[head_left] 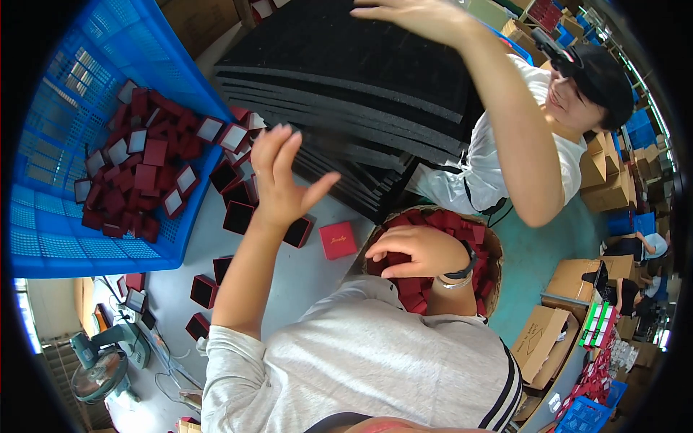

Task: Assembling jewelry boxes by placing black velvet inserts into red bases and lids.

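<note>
Red boxes (426, 285) fill one basket (497, 252) under right hand (415, 250).

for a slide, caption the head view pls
Left hand raised open over red boxes, right hand in basket of boxes, co-worker's hand on foam sheets.

Crowded packing workshop with a teal floor

Brown cardboard boxes (605, 184) pile up at three o'clock on the teal floor (530, 263); a grey table (303, 263) fills the centre, a small fan (101, 364) sits at eight o'clock.
</note>
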Demonstrator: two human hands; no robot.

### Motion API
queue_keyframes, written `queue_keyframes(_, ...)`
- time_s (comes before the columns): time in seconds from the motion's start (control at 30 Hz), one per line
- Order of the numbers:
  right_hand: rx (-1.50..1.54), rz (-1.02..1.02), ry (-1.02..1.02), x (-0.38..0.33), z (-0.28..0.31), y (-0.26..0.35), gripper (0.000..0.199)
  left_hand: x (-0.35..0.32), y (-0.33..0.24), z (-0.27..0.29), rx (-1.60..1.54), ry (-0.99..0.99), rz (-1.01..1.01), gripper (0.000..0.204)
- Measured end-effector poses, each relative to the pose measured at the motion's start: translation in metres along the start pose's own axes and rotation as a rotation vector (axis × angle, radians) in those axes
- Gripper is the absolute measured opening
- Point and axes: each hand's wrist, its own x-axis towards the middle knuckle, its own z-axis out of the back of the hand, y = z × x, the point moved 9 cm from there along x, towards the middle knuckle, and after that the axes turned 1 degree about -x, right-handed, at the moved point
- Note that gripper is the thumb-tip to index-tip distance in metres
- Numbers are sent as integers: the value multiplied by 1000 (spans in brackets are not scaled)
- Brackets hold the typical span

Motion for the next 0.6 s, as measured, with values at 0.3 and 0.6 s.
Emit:
queue_keyframes(0.3,129,549,-941,-43,100,84,7,101,20,-58,-46,166,210,57)
queue_keyframes(0.6,119,76,-1027,-41,78,15,8,73,25,-79,183,492,233,51)
